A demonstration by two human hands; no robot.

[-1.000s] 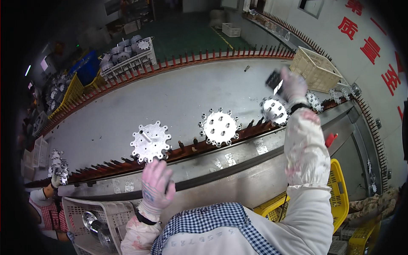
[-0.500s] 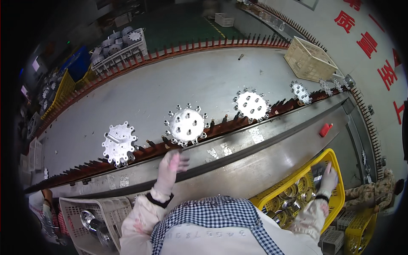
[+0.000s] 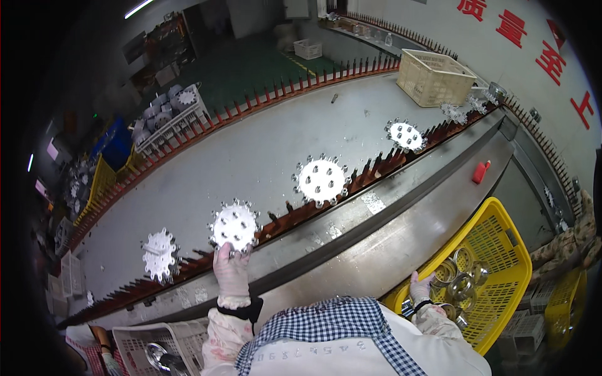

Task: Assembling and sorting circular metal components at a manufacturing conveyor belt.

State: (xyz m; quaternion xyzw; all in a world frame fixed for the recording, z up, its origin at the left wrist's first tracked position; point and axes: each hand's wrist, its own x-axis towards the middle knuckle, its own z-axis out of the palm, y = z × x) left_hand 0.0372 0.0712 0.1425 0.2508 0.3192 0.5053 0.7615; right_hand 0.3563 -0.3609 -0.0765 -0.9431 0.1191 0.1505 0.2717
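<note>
My gloved left hand reaches up to a round silver toothed fixture on the conveyor's near edge, fingertips touching its lower rim. Similar round fixtures ride along the grey conveyor. My gloved right hand is down inside the yellow basket, on the shiny metal ring parts lying in it; whether it grips one is hidden.
A row of brown pegs lines the belt's near side. A cream basket sits at the far right of the belt. A red piece lies on the steel ledge. A white basket with metal parts stands at lower left.
The fixtures have travelled along the belt. My right hand dropped from the belt into the yellow basket. My left hand rose to the toothed fixture's rim.
</note>
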